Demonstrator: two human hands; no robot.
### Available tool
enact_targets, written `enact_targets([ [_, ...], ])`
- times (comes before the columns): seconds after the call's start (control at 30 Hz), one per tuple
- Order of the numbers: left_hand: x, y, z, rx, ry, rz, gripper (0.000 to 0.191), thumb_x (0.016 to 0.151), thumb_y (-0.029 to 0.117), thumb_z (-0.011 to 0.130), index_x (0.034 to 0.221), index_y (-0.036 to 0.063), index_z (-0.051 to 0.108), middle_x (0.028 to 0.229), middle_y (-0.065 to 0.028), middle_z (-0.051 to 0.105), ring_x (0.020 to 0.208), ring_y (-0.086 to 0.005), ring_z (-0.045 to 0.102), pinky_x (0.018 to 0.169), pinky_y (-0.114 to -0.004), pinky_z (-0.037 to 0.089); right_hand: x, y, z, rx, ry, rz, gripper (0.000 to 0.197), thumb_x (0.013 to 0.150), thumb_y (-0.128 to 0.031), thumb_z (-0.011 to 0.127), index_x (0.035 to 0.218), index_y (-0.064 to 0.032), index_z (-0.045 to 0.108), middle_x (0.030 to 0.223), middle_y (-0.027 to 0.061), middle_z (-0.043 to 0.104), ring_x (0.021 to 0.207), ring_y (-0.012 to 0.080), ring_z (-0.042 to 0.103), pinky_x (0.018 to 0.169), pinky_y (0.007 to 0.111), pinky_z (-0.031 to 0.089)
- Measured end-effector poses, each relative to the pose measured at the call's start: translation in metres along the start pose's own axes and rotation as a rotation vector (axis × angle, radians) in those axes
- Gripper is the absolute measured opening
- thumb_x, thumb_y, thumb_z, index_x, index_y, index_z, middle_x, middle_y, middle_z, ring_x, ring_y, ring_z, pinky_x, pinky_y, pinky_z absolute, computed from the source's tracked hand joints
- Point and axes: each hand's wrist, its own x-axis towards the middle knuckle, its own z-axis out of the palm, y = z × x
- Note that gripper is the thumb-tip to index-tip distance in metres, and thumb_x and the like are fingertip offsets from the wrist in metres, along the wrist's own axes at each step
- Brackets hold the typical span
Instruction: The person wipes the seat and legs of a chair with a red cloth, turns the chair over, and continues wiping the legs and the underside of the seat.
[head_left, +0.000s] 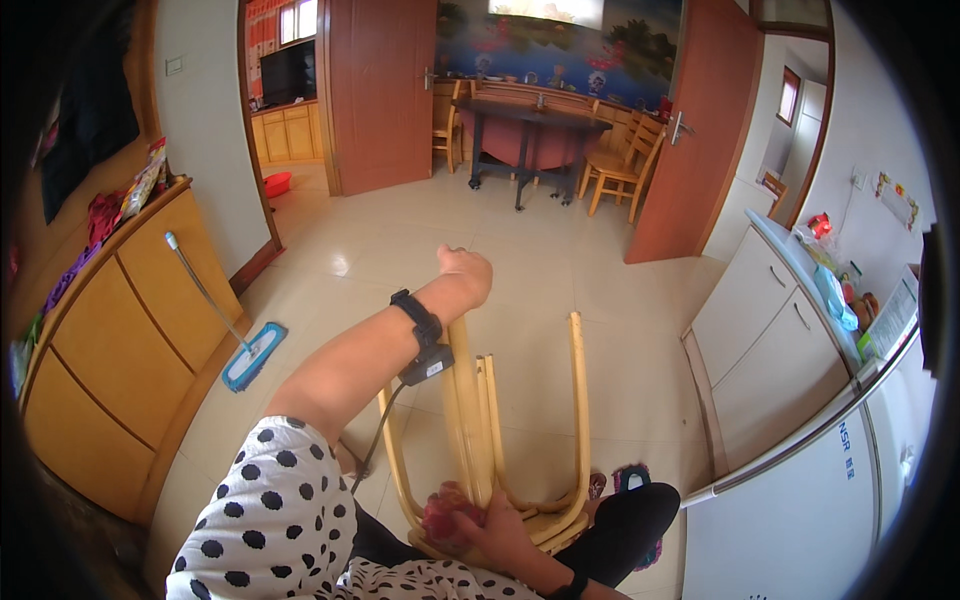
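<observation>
An upturned stool frame (581, 420) of cream-painted tubing, with chipped paint, stands before me with its legs pointing up. My left hand (466, 276), on the arm with a black wrist strap and a small box, is at the top end of one upright leg; its fingers are partly hidden. Low down near the seat end, my right hand (499, 529) presses a crumpled red cloth (450, 517) against the same leg. The cloth is partly covered by the fingers.
A flat mop (255, 356) with a blue head leans at the left cabinet (127, 337). White cabinets (772, 330) and a white appliance (780, 517) stand on the right. A table (532, 116) and wooden chairs (622, 161) are farther back between open doors.
</observation>
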Motion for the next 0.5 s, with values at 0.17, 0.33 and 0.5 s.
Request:
enact_targets([
  [0.17,0.003,-0.017,-0.006,-0.065,0.036,-0.127,0.027,0.077,0.016,0.061,0.102,0.0097,0.067,0.112,-0.0085,0.062,0.108,-0.0253,0.056,0.092,-0.043,0.035,-0.001,-0.006,-0.001,0.0,-0.058,0.057,0.067,0.078,-0.047,0.063,0.101,0.0099,0.036,0.069,0.0254,0.06,0.065,0.0414,0.061,0.058,0.046,0.049],
  [0.33,0.004,-0.062,-0.018,-0.304,0.206,-0.272,0.023,0.079,0.023,0.06,0.095,0.0086,0.068,0.103,-0.0116,0.065,0.098,-0.0288,0.06,0.087,-0.04,0.041,-0.006,0.002,-0.004,0.04,-0.024,0.084,0.068,0.078,-0.048,0.062,0.102,0.0095,0.036,0.071,0.0254,0.06,0.066,0.0415,0.061,0.059,0.046,0.049],
  [0.5,0.002,-0.124,0.053,-0.669,0.316,-0.249,0.016,0.078,0.023,0.061,0.082,0.0106,0.071,0.086,-0.0125,0.068,0.086,-0.0269,0.063,0.077,-0.036,0.048,-0.006,0.005,-0.005,-0.005,-0.025,-0.039,0.068,0.077,-0.042,0.065,0.113,0.0067,0.034,0.074,0.0226,0.062,0.067,0.0398,0.061,0.058,0.043,0.049],
])
